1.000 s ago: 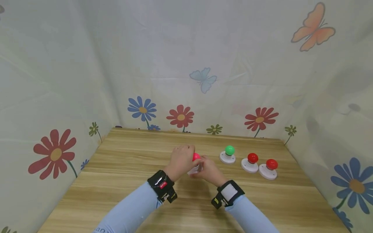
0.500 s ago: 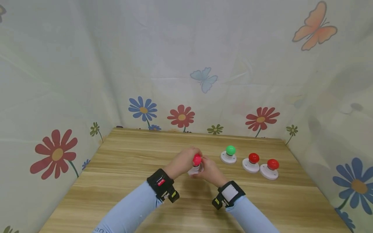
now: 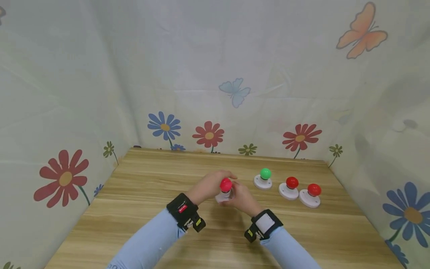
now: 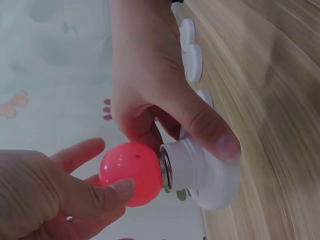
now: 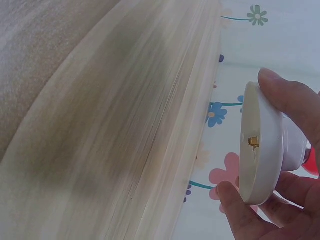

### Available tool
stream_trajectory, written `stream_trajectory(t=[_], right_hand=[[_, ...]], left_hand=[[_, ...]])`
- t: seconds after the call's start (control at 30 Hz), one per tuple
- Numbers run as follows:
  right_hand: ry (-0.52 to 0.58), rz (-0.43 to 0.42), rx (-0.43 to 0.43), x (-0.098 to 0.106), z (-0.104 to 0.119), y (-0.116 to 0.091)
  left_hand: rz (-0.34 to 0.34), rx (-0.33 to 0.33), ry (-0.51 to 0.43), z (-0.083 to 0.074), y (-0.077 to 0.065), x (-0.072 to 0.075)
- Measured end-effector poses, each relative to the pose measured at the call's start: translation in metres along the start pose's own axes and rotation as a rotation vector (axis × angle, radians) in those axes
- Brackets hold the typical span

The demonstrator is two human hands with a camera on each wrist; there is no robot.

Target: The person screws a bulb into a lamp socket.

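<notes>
My right hand (image 3: 243, 198) grips a round white lamp socket (image 4: 217, 175) by its base, held above the table. In the right wrist view the base's hollow underside, with a brass terminal (image 5: 253, 142), faces the camera. A pinkish-red round light bulb (image 4: 142, 167) sits in the socket's mouth, with some of its metal thread showing. My left hand (image 3: 209, 186) is at the bulb: the thumb (image 4: 115, 192) lies across its near side, other fingers reach behind it, and the index finger stands off. In the head view the bulb (image 3: 226, 184) points up between both hands.
To the right on the wooden table (image 3: 151, 175) stand three more white sockets with bulbs: a green bulb (image 3: 265, 173), a red bulb (image 3: 292, 182) and another red bulb (image 3: 314, 189). A flower-printed curtain (image 3: 188, 93) closes off the back and sides.
My left fingers have loosened from over the bulb and stretched out to the right, so more of the bulb shows. My right hand with the socket has stayed nearly in place.
</notes>
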State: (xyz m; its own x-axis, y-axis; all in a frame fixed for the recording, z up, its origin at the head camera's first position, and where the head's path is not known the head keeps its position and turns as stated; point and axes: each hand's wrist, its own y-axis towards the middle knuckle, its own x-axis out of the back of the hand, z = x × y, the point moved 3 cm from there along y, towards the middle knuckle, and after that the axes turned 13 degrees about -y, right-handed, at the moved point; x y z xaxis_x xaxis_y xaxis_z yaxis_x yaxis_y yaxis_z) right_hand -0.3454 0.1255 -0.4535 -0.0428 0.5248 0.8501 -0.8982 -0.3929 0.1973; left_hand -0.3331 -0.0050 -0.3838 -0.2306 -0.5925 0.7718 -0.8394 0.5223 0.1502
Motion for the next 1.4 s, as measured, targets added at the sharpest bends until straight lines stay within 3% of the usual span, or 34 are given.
stream_trajectory(t=[0.2,0.37,0.57,0.77,1.13,1.4], right_hand=[[0.011,0.002,-0.032,-0.0016,-0.001,-0.0006],[-0.01,0.004,-0.037,-0.0014,-0.001,-0.0012],[-0.033,0.014,-0.037,-0.0007,-0.002,0.0006],[-0.004,0.013,-0.022,0.0002,-0.0008,-0.0002],[0.014,0.007,-0.011,-0.0004,0.0003,0.0006],[0.023,-0.012,-0.007,-0.001,-0.0023,0.0001]], left_hand=[[0.009,-0.016,0.045,0.0012,0.0003,0.0016],[0.008,0.017,0.079,0.0005,0.0016,0.0013],[-0.051,0.112,0.231,-0.0014,-0.0007,0.0016],[-0.121,0.109,0.337,-0.0035,-0.0038,-0.0002],[-0.108,0.129,0.308,-0.0041,-0.0019,-0.0003],[-0.013,-0.018,0.159,-0.0019,0.0057,-0.0003]])
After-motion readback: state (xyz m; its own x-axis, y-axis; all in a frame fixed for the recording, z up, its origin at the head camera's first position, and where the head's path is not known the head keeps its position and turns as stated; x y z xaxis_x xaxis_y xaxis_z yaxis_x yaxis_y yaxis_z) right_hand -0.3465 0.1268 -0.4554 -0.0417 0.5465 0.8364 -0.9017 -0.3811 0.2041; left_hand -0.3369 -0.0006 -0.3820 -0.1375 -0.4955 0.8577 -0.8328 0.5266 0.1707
